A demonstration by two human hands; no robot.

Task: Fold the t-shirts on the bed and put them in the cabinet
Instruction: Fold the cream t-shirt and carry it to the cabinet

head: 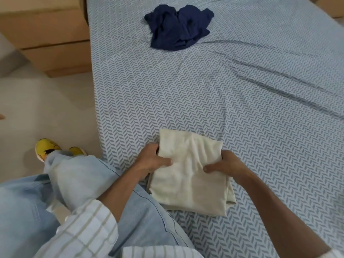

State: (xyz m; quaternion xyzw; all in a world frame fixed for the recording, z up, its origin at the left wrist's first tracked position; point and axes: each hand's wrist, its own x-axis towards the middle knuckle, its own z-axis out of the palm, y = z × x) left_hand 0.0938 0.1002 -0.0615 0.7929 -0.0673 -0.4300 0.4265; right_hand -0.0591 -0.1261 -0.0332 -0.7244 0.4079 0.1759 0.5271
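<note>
A cream t-shirt (188, 181), folded into a compact rectangle, lies on the bed (251, 101) near its front-left edge. My left hand (150, 161) grips the shirt's left edge, thumb on top and fingers tucked underneath. My right hand (225, 164) holds the right edge the same way. Farther up the bed a navy t-shirt (178, 27) lies crumpled and unfolded, apart from both hands.
The bed carries a blue-grey herringbone sheet with long creases on the right. A light wooden cabinet with drawers (48, 38) stands at the left of the bed. My knee in pale jeans (141, 216) rests on the mattress edge; a yellow slipper (48, 148) is on the floor.
</note>
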